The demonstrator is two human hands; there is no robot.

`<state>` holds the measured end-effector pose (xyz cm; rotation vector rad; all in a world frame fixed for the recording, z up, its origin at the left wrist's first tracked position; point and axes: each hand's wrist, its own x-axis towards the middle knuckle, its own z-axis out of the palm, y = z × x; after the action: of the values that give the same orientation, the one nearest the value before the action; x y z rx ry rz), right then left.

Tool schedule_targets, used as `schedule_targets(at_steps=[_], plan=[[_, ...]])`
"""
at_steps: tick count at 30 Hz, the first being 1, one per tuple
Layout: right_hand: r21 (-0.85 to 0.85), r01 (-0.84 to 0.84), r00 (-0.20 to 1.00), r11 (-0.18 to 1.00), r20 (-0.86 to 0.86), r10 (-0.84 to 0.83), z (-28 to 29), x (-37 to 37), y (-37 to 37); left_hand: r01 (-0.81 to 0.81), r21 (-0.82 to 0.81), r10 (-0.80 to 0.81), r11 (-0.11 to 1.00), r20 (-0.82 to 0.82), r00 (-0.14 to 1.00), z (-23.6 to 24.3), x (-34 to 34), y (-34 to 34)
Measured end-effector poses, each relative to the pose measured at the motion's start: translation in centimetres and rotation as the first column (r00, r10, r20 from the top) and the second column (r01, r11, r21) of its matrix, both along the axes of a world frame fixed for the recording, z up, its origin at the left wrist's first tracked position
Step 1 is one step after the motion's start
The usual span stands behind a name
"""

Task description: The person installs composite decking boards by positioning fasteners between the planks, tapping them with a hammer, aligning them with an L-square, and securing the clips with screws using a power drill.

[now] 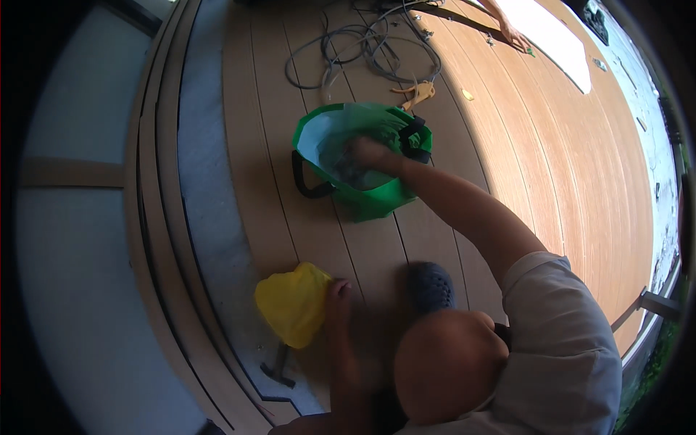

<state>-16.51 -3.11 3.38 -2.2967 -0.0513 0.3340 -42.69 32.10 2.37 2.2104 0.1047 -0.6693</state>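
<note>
My right hand [366, 152] reaches down inside an open green bag [377, 199] with black handles, pale inside, on the deck boards; its fingers are blurred among contents that I cannot make out. My left hand [337, 293], lower down, has its curled fingers on the edge of a yellow plastic bag [290, 301]. A hammer [278, 373] lies just below that bag, partly covered by it. My bare knee [449, 362] and a dark grey shoe [429, 283] are to the right of my left hand.
Coiled grey cables [341, 32] and an orange-handled tool [417, 94] lie beyond the green bag. Another person's hand [511, 32] touches the deck [551, 181] beside a white board [554, 43] at upper right. Stacked planks [156, 181] run along the left, beside a pale panel [80, 275].
</note>
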Motion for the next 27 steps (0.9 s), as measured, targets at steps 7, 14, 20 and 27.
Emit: schedule_targets(at_steps=[7,14,20,27], plan=[[0.255,0.192,0.977,0.948,-0.141,-0.16,2.8,-0.9,-2.4,-0.033,-0.021,0.033,0.999,-0.008,0.999,-0.9,-0.3,-1.2],[0.349,0.27,0.955,0.897,-0.216,-0.204,5.1,-4.1,-2.1,-0.03,-0.003,0.03,1.0,0.061,0.998,-0.5,-0.1,-1.6],[0.291,0.175,0.963,0.941,0.148,-0.225,3.9,-6.3,-3.8,0.055,0.096,-0.065,0.994,0.108,0.992,-1.3,0.2,-3.0],[-0.09,0.243,0.918,0.966,0.344,-0.199,12.0,-12.4,-2.1,-0.151,-0.137,0.166,0.979,0.099,0.981,9.0,4.0,-8.9]])
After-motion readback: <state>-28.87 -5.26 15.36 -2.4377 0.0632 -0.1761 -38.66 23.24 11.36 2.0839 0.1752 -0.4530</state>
